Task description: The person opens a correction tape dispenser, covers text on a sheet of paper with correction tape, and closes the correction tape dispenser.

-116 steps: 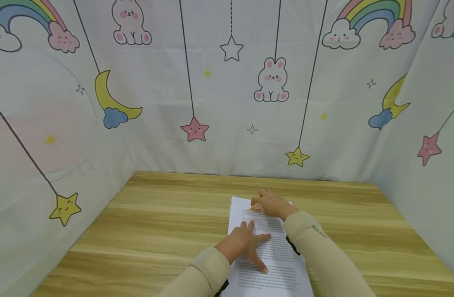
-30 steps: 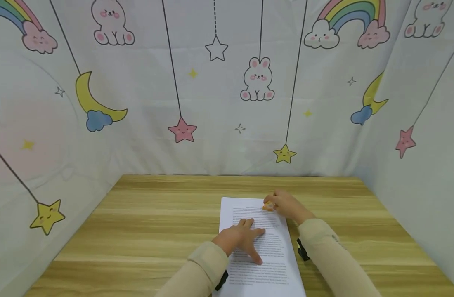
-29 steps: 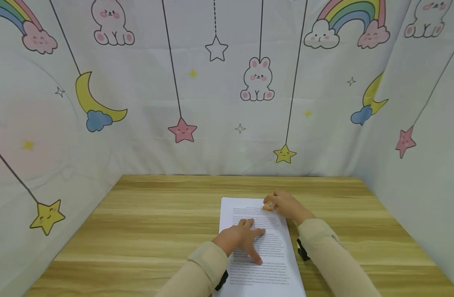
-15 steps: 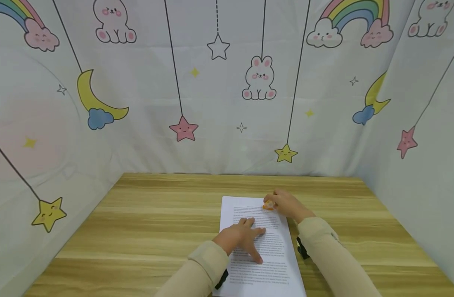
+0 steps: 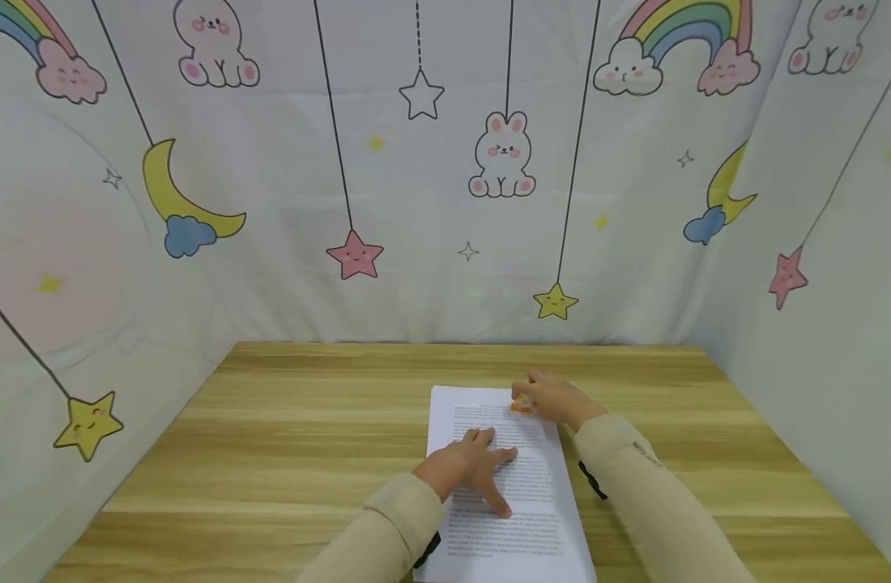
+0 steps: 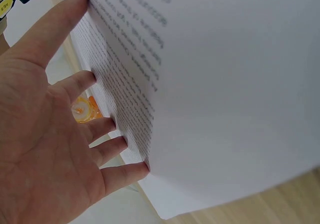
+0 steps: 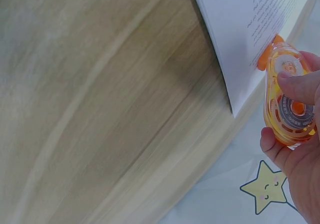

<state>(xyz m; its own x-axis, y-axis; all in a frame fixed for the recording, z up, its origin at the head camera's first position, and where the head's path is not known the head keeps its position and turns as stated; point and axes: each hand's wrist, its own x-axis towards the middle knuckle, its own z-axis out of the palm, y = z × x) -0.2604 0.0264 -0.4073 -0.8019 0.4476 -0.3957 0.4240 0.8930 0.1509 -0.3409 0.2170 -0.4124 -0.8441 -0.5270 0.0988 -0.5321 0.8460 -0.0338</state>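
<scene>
A stack of printed white paper [image 5: 514, 559] lies on the wooden table, its far edge toward the back wall. My left hand [image 5: 475, 470] rests on the text with fingers spread; the left wrist view shows the fingertips [image 6: 122, 171] on the page. Near the top right of the sheet, my right hand [image 5: 555, 401] grips an orange correction tape dispenser [image 7: 290, 104]. Its clear body sits between thumb and fingers in the right wrist view, with the orange tip end close to the first printed lines. The tape's contact point is hidden there.
Bare wooden table [image 5: 307, 437] extends on both sides of the paper. White curtains [image 5: 285, 283] printed with stars, moons and rabbits enclose the back and sides. Black bands show near both sleeve cuffs [image 5: 609, 441].
Since the oldest frame, my right hand has moved right along the top of the page with the correction tape. Lately its forearm shifts slightly left. My left hand stays spread on the paper.
</scene>
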